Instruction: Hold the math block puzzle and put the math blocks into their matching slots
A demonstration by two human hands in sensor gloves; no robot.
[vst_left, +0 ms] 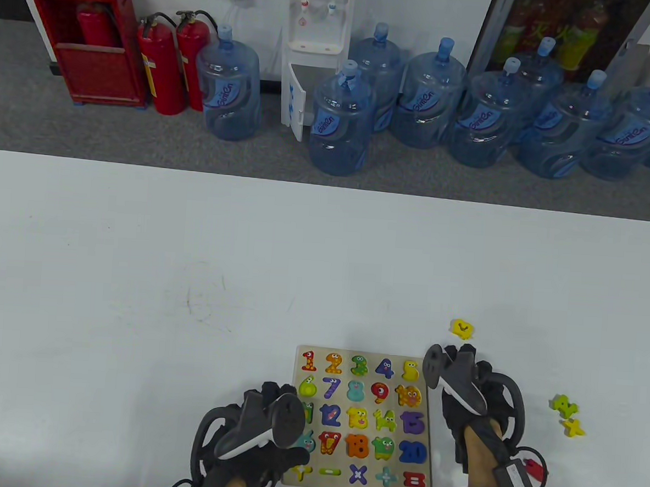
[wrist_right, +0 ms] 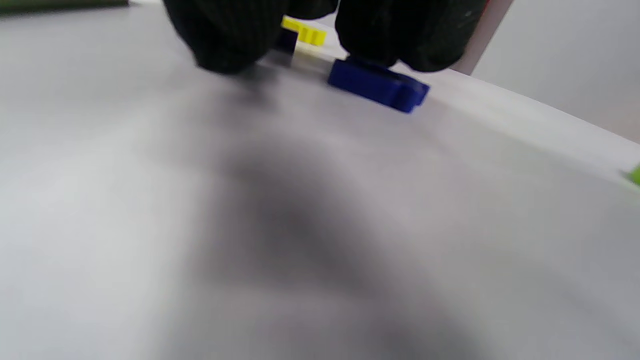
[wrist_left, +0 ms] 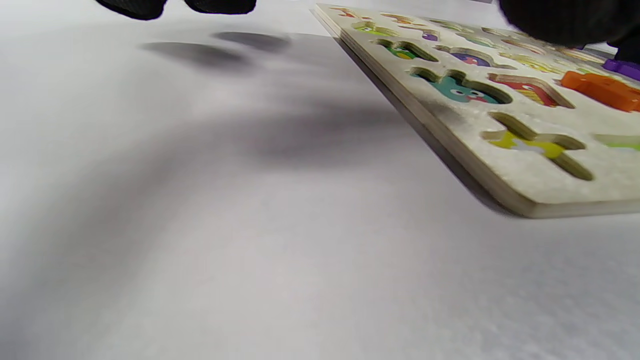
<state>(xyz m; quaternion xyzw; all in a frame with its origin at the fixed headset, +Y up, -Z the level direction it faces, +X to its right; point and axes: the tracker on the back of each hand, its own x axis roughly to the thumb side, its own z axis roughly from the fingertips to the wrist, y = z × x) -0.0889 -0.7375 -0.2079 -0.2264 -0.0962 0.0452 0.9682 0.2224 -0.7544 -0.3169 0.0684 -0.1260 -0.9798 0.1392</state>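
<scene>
The wooden puzzle board (vst_left: 423, 483) lies flat near the table's front edge, most slots filled with coloured number blocks. In the left wrist view the board (wrist_left: 450, 117) shows empty slots down its left column, among them a teal one (wrist_left: 460, 90) and a yellow plus-shaped one (wrist_left: 530, 145). My left hand (vst_left: 258, 432) sits at the board's left edge; its fingertips (wrist_left: 132, 6) hang above the table and the thumb (wrist_left: 565, 20) is over the board. My right hand (vst_left: 462, 392) is just right of the board. Its fingers (wrist_right: 225, 35) grip a blue block (wrist_right: 378, 86) low on the table.
Loose blocks lie right of the board: a yellow one (vst_left: 462, 328) beyond my right hand, and a green one (vst_left: 563, 405) with a yellow cross (vst_left: 573, 428) further right. Water bottles and fire extinguishers stand on the floor beyond the table's far edge.
</scene>
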